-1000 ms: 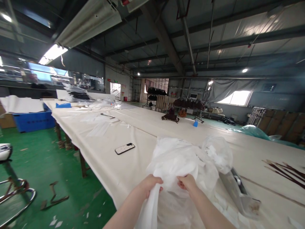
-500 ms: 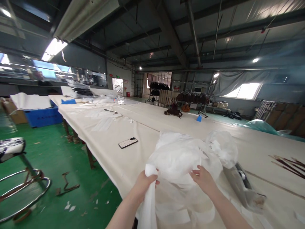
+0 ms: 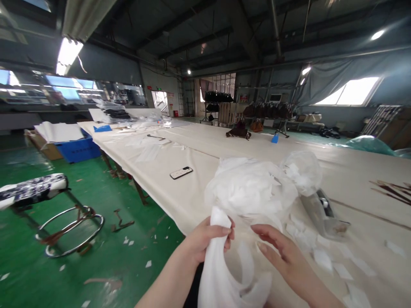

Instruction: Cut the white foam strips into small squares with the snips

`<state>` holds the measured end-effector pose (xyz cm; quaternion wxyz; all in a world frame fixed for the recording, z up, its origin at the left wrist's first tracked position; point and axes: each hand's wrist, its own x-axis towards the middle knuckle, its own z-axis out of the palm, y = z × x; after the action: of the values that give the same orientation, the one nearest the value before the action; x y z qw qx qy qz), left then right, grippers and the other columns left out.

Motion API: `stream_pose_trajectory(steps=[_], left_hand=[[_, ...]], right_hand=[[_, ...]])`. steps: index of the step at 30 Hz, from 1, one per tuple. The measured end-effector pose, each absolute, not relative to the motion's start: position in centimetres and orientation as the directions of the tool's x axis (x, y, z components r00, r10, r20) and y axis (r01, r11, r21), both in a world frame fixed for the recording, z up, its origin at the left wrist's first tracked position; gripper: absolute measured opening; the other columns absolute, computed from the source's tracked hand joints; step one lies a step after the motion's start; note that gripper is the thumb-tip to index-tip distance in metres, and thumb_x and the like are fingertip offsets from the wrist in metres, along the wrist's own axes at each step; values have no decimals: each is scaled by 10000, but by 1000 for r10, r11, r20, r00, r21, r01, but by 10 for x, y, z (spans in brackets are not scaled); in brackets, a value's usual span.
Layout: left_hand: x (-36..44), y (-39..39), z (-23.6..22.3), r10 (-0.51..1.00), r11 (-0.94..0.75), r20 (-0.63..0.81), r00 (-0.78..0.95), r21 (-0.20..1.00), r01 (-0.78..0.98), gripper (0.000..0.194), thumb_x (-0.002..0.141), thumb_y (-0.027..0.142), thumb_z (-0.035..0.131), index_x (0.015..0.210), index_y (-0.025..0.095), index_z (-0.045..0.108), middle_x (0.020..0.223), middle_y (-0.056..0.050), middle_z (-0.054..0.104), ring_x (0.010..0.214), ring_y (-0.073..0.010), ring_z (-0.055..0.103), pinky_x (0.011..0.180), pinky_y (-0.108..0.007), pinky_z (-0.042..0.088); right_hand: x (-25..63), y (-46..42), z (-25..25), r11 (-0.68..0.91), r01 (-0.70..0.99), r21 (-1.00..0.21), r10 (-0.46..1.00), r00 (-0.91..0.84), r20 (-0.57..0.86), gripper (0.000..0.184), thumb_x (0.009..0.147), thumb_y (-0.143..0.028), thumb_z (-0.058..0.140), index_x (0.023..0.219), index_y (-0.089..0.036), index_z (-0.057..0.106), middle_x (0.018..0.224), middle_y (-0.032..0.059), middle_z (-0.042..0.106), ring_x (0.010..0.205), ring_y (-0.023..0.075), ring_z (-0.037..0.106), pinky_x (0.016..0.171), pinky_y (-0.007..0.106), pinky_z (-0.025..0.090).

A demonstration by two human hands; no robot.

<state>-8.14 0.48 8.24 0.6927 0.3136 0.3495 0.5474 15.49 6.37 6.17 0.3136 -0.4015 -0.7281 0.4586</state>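
Observation:
A heap of thin white fabric scraps (image 3: pixel 253 188) lies on the near edge of a long cream cutting table (image 3: pixel 224 154). My left hand (image 3: pixel 207 239) is closed round a bunched strip of that white fabric, which hangs down over the table edge. My right hand (image 3: pixel 281 252) hovers just right of it, fingers spread and curved toward the strip, holding nothing.
A phone (image 3: pixel 181 173) lies on the table to the left. A metal tool (image 3: pixel 324 209) rests right of the heap, among loose white offcuts (image 3: pixel 321 259). A stool (image 3: pixel 38 192) stands on the green floor at left. A blue crate (image 3: pixel 78 149) sits farther back.
My right hand let go of the fabric and opened. My left hand kept its grip and drew the strip nearer. The view tilted down and to the left.

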Motion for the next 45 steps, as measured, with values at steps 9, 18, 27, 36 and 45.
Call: stream_pose_trajectory(steps=[9,18,27,36,45], left_hand=[[-14,28,81,992,126,-90,90,815,-566,437,583,286,841,918,113,621,677,-5,593,548,-97,540,537,-221,427],[26,31,82,985,132,-50,167,837,-530,398,631,283,814,929,123,605,666,-1,598,589,-105,553,592,-223,421],[20,19,157,788,-199,397,471,888,-414,210,709,201,792,829,158,625,881,-70,666,1001,-241,606,899,-363,443],[85,82,159,751,-207,398,528,900,-384,257,666,171,829,827,159,629,1343,-114,550,1201,-253,523,901,-295,427],[127,137,143,715,-34,358,601,876,-481,289,654,184,833,814,175,592,1340,-100,559,1234,-279,513,884,-316,442]], right_hand=[[145,11,66,-26,76,-997,698,-713,-73,466,818,-529,640,1145,-198,650,1073,78,692,1052,301,591,929,408,452],[157,-3,44,-236,-66,-970,720,-682,-128,388,725,-373,761,1048,-185,656,958,49,703,917,238,621,824,341,467],[220,9,123,491,746,-450,869,-384,311,315,677,-97,553,971,-201,597,894,50,667,809,240,608,723,333,436],[321,94,175,458,810,366,528,-579,621,166,848,-69,505,879,-169,633,869,98,669,867,248,590,949,399,424],[394,119,163,344,856,386,480,-514,711,264,815,-31,503,1012,-146,636,993,115,700,929,246,616,989,408,428]])
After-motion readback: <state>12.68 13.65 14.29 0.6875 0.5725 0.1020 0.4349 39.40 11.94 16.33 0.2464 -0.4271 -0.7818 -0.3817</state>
